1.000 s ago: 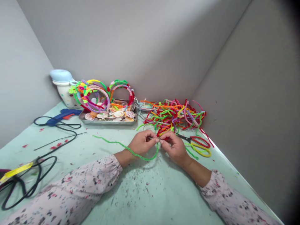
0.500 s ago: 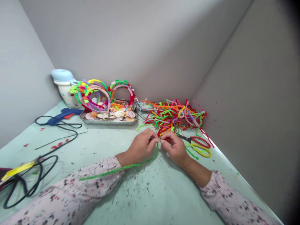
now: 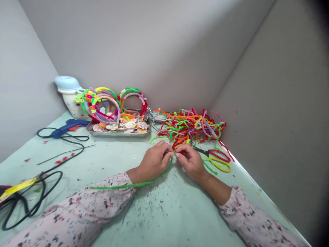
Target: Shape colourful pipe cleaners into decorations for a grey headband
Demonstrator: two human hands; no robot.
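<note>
My left hand (image 3: pixel 153 161) and my right hand (image 3: pixel 190 162) meet fingertip to fingertip over the pale green table (image 3: pixel 159 212), both pinched on a green pipe cleaner (image 3: pixel 133 184). Its long free end trails down and left across my left sleeve. A thin wire seems to run between the fingertips, too fine to be sure. Just behind my hands lies a heap of coloured pipe cleaners (image 3: pixel 191 127).
Red-and-yellow-handled scissors (image 3: pixel 217 159) lie right of my right hand. A metal tray (image 3: pixel 118 133) of shells holds wrapped headbands (image 3: pixel 113 103) at the back. A blue glue gun (image 3: pixel 69 126) with black cord, a white jar (image 3: pixel 69 94), and black headbands (image 3: pixel 28 202) sit left. Grey walls enclose the corner.
The free end of the green pipe cleaner has swung from behind my left wrist to the front, over my left sleeve. Both hands have stayed pinched together in place.
</note>
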